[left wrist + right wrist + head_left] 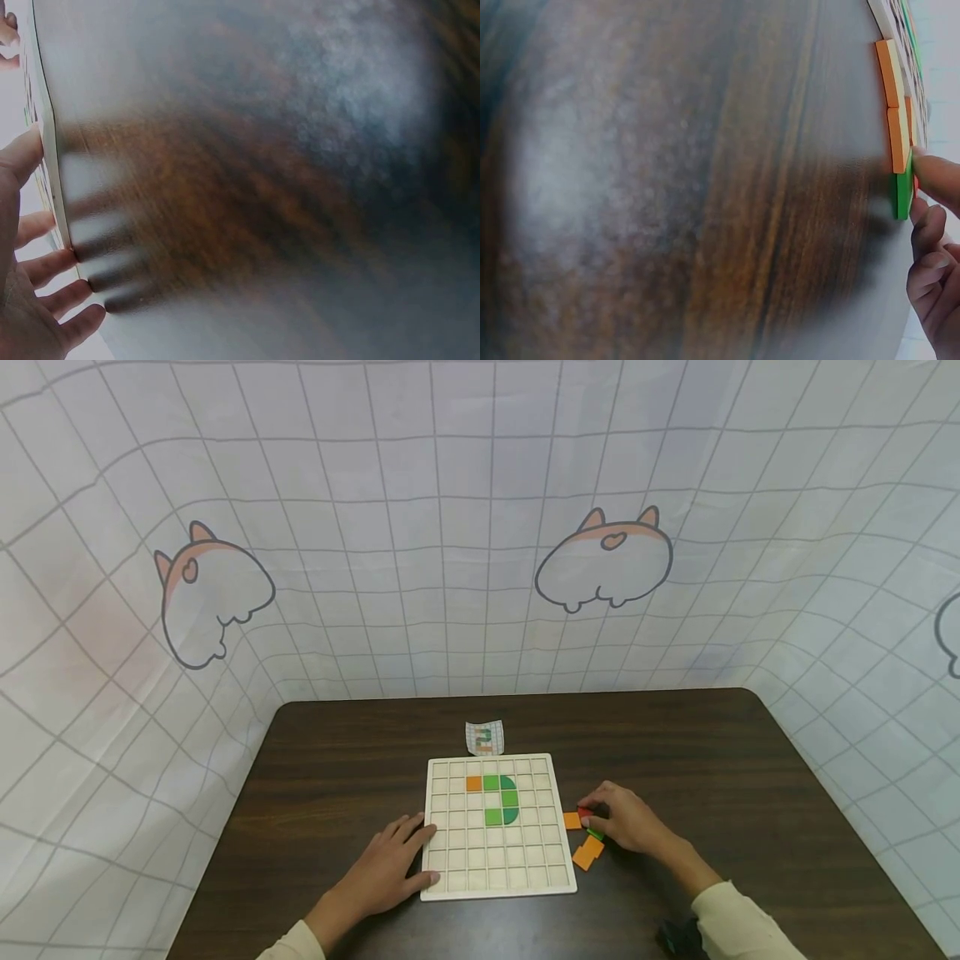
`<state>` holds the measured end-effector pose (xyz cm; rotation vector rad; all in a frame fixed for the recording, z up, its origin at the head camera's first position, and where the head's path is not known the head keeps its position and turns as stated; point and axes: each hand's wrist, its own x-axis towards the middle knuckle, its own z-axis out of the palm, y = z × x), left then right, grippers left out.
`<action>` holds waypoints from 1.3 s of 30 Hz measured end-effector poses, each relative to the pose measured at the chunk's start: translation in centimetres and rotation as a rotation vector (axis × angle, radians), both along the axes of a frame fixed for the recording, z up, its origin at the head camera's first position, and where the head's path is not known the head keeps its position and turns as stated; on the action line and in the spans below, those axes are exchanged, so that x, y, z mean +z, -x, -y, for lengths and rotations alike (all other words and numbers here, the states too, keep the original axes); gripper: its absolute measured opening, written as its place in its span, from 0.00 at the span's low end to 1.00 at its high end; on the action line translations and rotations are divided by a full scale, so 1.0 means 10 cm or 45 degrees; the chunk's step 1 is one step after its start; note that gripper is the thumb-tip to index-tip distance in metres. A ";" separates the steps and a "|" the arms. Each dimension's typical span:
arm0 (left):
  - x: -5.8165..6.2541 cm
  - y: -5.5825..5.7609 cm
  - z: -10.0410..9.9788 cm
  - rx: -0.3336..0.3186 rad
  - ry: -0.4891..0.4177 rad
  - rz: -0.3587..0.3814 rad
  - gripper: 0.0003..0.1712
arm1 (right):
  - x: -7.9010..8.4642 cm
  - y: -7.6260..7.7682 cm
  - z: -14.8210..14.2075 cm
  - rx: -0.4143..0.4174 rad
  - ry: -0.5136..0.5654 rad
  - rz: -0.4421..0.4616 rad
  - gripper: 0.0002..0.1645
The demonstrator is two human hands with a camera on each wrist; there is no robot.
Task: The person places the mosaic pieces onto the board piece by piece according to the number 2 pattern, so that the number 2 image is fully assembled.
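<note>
A cream grid board (pixel 498 893) lies on the table. On it sit an orange square tile (pixel 473 783), several light green square tiles (pixel 492 817) and two dark green rounded-corner tiles (pixel 511 816). My left hand (pixel 386 868) rests along the board's left edge, fingers spread, thumb near the lower corner. Right of the board, my right hand (pixel 630 820) pinches a red tile (pixel 584 812) between thumb and index finger, low among the loose tiles. A loose green tile (pixel 902 196) lies under that hand, beside orange tiles (pixel 588 852); another orange tile (pixel 572 821) touches the board's side.
A small paper card (pixel 484 738) with a coloured grid pattern lies behind the board's far edge. The dark wooden table (pixel 337 752) is enclosed by a white gridded curtain (pixel 405 568). A black object (pixel 681 937) is near my right sleeve.
</note>
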<state>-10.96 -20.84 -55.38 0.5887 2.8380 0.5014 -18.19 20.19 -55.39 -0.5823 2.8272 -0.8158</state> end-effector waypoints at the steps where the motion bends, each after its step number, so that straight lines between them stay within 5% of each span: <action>1: 0.00 0.00 0.00 -0.001 -0.003 0.001 0.41 | 0.00 0.00 0.00 0.003 0.003 -0.003 0.13; 17: 0.00 -0.01 0.00 -0.003 -0.017 0.017 0.41 | -0.05 0.02 0.02 0.019 0.074 0.032 0.10; 27: 0.00 0.00 0.00 0.009 -0.008 0.030 0.41 | 0.00 0.02 0.04 0.046 0.065 0.038 0.18; 39: 0.00 -0.01 -0.01 0.010 0.009 0.004 0.41 | 0.08 0.06 0.07 0.119 0.198 0.060 0.16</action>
